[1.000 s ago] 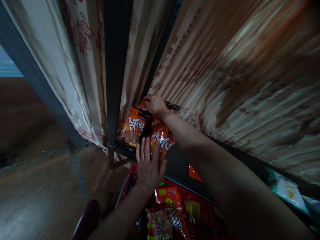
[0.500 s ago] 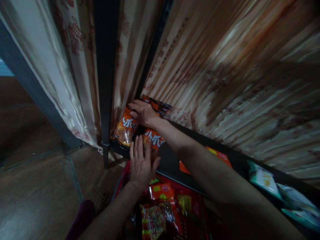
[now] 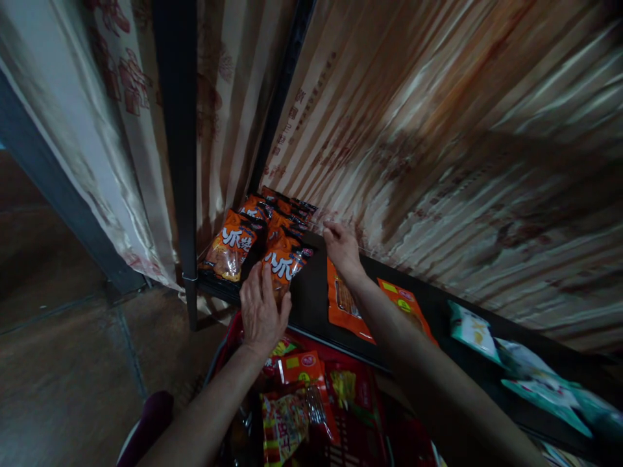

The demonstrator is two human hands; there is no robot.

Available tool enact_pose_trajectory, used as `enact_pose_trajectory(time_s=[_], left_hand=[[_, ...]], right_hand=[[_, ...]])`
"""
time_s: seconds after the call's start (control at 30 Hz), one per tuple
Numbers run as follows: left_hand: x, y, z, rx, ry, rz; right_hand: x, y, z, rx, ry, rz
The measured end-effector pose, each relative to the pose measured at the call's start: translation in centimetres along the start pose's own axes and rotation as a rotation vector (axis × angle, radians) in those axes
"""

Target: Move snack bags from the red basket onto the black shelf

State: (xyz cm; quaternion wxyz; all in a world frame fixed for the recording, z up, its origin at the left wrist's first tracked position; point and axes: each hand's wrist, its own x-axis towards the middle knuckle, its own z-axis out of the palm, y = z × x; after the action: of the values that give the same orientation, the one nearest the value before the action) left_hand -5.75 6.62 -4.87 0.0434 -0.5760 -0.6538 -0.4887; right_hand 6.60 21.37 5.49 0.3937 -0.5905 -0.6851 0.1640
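Observation:
Orange and black snack bags lie in rows at the left end of a black shelf. My left hand rests with fingers spread on the lower edge of the front right snack bag. To the right of these bags, my right hand hovers near the back of the shelf with its fingers curled; whether anything small is in them cannot be made out. Under my right forearm lies a flat orange packet, with another orange packet to its right.
Below the shelf front stands a red basket holding several colourful packets. Green and white bags lie farther right on the shelf. A dark post rises at the left, and a patterned curtain hangs behind.
My right hand has moved off the snack bags to the right, and its fingers have curled. My left hand stays on the front bag. The view has shifted slightly to the right.

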Motion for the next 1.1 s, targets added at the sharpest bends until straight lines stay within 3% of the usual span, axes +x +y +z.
enact_pose_trajectory(time_s=[0.1,0.33,0.57,1.1], left_hand=[[0.1,0.1,0.2,-0.005,0.031,0.000],[0.2,0.1,0.5,-0.011,0.075,-0.014],[0.5,0.3,0.4,0.004,0.074,-0.035],[1.3,0.3,0.3,0.078,0.089,-0.046]], right_hand=[[-0.1,0.7,0.8,0.199,-0.160,0.177],[1.4,-0.6,1.6,0.500,-0.330,0.480],[3.2,-0.8,3.0,0.519,-0.261,0.585],[3.0,-1.4,4.5,0.655,-0.042,0.595]])
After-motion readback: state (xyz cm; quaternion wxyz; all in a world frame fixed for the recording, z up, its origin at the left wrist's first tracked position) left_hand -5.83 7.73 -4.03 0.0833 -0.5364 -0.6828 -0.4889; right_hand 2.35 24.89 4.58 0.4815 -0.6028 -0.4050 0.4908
